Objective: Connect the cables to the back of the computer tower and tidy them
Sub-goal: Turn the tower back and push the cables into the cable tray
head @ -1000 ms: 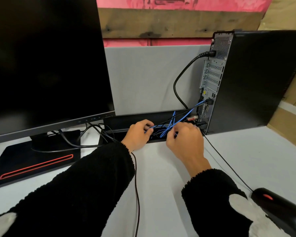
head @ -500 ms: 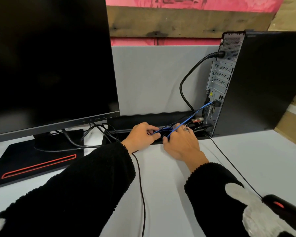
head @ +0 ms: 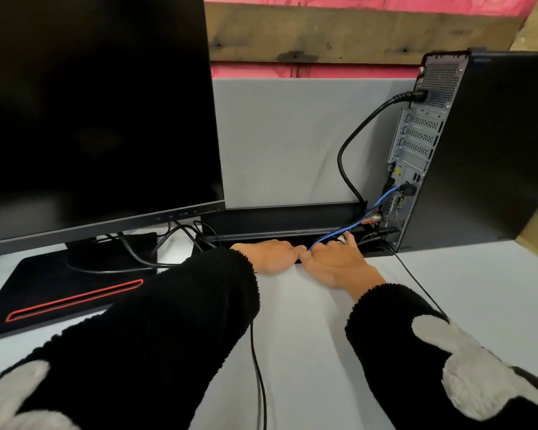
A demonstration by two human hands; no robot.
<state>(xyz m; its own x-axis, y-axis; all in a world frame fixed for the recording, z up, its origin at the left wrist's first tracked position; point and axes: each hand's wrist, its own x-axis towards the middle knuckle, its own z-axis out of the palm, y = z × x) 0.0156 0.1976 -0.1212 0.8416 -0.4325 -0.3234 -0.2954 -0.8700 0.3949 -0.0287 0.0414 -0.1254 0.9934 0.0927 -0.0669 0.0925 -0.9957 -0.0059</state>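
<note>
Both hands meet at the black cable tray [head: 286, 217] along the counter's [head: 479, 290] back edge: left hand [head: 269, 254] curled shut, can't tell what's in it, right hand [head: 336, 259] pinching the thin blue cable [head: 339, 232] running to the black computer tower [head: 485, 144] at 2 o'clock. Big black monitor [head: 97, 103] crowds 10 o'clock, thick black power cord [head: 351, 147] loops just above the hands. Open counter at 4 o'clock
</note>
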